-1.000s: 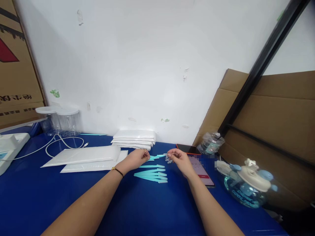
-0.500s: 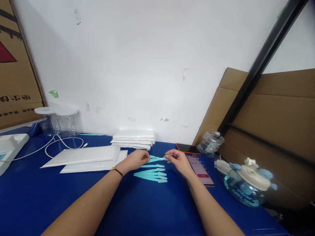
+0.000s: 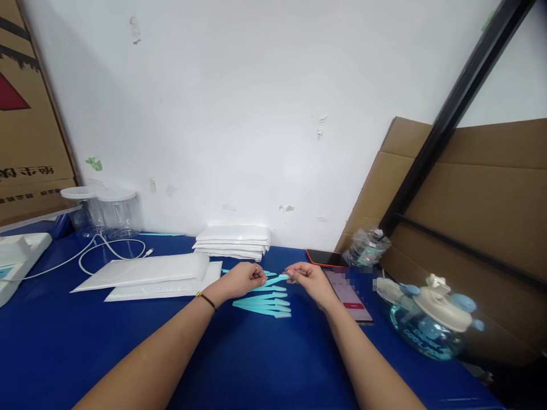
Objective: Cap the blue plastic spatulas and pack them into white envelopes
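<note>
Between my two hands a slim turquoise eyebrow razor (image 3: pixel 278 279) is stretched just above the blue tabletop. My left hand (image 3: pixel 247 279) pinches its left end, and the fingers of my right hand (image 3: pixel 304 278) are closed on its right end. Just below lie several more turquoise razors (image 3: pixel 261 306), fanned out so that their narrow ends meet at the left. Another razor (image 3: pixel 269 274) shows partly behind my left fingers, its middle hidden by that hand.
White padded mailers (image 3: pixel 141 273) lie left of my left hand, and a stack of mailers (image 3: pixel 233 240) stands by the wall. Right of my right hand are a phone (image 3: pixel 352 302), a second phone (image 3: pixel 327 258) and a drinking bottle (image 3: pixel 431 324). Clear jars (image 3: pixel 119 213) and a white cable (image 3: pixel 111 242) sit far left.
The razor in my hands now shows apart from the other razor behind it, where they overlapped before. My left hand has shifted slightly right and nearer to me; the fanned razors stay put.
</note>
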A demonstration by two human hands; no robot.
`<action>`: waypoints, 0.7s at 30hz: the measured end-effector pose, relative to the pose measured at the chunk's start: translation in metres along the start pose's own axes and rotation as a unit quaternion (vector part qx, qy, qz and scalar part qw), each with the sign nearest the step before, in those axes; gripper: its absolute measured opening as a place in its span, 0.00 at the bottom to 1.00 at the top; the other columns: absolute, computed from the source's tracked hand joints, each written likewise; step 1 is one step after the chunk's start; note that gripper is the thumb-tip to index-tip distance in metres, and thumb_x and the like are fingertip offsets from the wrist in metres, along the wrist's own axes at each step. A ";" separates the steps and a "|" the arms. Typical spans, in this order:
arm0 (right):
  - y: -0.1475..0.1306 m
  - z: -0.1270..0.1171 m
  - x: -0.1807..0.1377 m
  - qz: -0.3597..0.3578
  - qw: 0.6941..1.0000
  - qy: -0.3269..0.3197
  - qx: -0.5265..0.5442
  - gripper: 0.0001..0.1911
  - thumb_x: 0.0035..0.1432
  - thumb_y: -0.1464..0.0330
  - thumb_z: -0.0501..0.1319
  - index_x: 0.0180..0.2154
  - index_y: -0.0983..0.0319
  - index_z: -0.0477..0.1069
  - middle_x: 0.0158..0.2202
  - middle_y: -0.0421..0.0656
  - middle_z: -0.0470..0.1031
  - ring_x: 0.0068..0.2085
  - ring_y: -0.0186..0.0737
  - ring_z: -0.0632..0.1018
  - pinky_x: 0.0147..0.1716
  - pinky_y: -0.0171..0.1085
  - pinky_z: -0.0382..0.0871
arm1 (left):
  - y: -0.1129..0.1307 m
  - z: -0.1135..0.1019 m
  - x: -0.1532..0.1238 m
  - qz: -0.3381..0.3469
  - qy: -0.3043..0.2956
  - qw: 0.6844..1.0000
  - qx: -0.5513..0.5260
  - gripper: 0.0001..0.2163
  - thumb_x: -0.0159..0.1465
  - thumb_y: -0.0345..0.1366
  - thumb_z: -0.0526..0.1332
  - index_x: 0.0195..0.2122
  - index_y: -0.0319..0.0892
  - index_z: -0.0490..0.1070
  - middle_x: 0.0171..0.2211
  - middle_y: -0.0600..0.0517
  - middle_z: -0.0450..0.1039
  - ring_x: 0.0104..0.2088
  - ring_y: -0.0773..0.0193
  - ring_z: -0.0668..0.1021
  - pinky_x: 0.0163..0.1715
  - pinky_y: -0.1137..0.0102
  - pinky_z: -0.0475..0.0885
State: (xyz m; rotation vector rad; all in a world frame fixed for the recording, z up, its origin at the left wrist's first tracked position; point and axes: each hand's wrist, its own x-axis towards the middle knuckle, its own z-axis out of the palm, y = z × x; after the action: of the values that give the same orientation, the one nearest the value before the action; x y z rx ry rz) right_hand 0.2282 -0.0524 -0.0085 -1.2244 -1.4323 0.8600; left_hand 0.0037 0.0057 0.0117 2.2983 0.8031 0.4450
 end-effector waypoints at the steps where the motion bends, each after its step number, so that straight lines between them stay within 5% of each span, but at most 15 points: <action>1: 0.001 -0.004 0.001 -0.011 1.000 0.013 -0.026 0.17 0.51 0.57 0.61 0.36 0.64 0.74 0.30 0.46 0.76 0.30 0.38 0.75 0.30 0.35 0.67 | 0.000 -0.001 0.000 -0.006 -0.002 1.000 0.016 0.12 0.58 0.43 0.53 0.30 0.41 0.71 0.26 0.53 0.71 0.26 0.66 0.70 0.25 0.74 0.61; 4: 0.008 -0.021 0.004 -0.032 0.983 0.054 -0.172 0.12 0.53 0.62 0.59 0.33 0.63 0.74 0.30 0.44 0.76 0.29 0.38 0.73 0.30 0.36 0.65 | -0.006 -0.006 0.000 -0.039 0.031 0.995 0.086 0.10 0.57 0.39 0.54 0.32 0.43 0.72 0.29 0.53 0.73 0.28 0.65 0.72 0.26 0.74 0.62; 8: 0.024 -0.034 0.006 -0.037 0.943 0.022 -0.331 0.06 0.48 0.69 0.60 0.29 0.60 0.75 0.29 0.42 0.74 0.29 0.38 0.71 0.30 0.36 0.63 | -0.021 -0.009 0.001 -0.055 0.093 0.970 0.217 0.07 0.55 0.34 0.57 0.33 0.45 0.73 0.34 0.51 0.74 0.34 0.61 0.74 0.32 0.72 0.63; 14: 0.039 -0.035 0.006 -0.007 0.948 -0.015 -0.317 0.03 0.46 0.70 0.61 0.28 0.61 0.73 0.30 0.41 0.73 0.31 0.37 0.72 0.31 0.34 0.64 | -0.029 -0.005 0.002 -0.037 0.099 0.951 0.289 0.06 0.56 0.34 0.57 0.32 0.45 0.74 0.34 0.50 0.74 0.36 0.59 0.74 0.35 0.69 0.63; 21: 0.026 -0.028 0.000 0.008 0.946 -0.061 -0.318 0.03 0.45 0.74 0.60 0.26 0.62 0.70 0.24 0.39 0.71 0.25 0.34 0.69 0.25 0.32 0.60 | -0.026 -0.007 -0.001 -0.066 0.071 0.967 0.237 0.05 0.54 0.36 0.60 0.30 0.46 0.73 0.33 0.52 0.74 0.37 0.60 0.73 0.31 0.72 0.62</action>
State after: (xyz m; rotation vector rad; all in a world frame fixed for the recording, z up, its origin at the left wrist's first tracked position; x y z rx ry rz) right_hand 0.2617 -0.0489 -0.0266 -1.6780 -1.8832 0.4932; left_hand -0.0116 0.0241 -0.0015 2.6463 1.2355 0.3904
